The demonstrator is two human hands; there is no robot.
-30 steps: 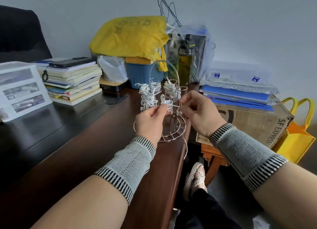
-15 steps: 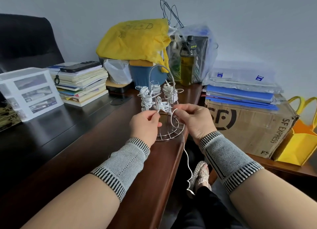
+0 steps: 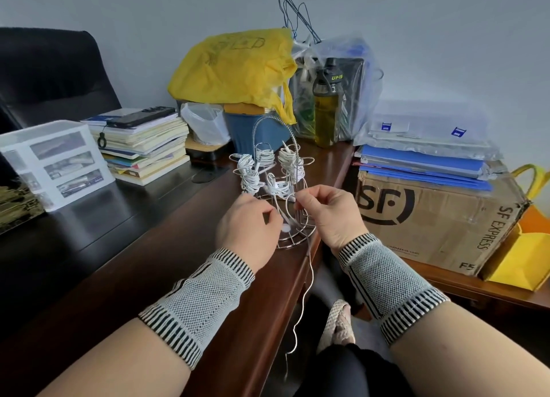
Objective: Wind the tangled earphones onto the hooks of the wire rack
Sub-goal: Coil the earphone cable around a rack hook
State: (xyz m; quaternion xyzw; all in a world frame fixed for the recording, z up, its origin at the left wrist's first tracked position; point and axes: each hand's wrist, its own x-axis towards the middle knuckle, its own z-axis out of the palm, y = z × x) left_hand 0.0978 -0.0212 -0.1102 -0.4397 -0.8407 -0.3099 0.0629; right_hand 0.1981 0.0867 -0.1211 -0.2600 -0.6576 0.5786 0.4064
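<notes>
A silver wire rack (image 3: pixel 300 238) with an arched handle stands at the desk's right edge. White earphone cables are wound in bundles on its hooks (image 3: pixel 249 173). The nearest hook carries a partly wound bundle (image 3: pixel 278 186). My right hand (image 3: pixel 329 213) pinches the white earphone cable (image 3: pixel 309 273) beside that hook. The cable's free end hangs down past the desk edge toward the floor. My left hand (image 3: pixel 247 228) is at the rack's base, fingers closed on the cable near a white earbud (image 3: pixel 286 227).
A dark wooden desk (image 3: pixel 143 262) holds a book stack (image 3: pixel 145 146), a white drawer box (image 3: pixel 56 158), a yellow bag (image 3: pixel 235 69) and a bottle (image 3: pixel 326 105). An SF Express carton (image 3: pixel 437 218) sits right of the rack on a lower table.
The view has tilted and shifted slightly. My right hand has lifted the cable higher beside the front hook, and a loop now stands between my hands. More cable hangs below the desk edge.
</notes>
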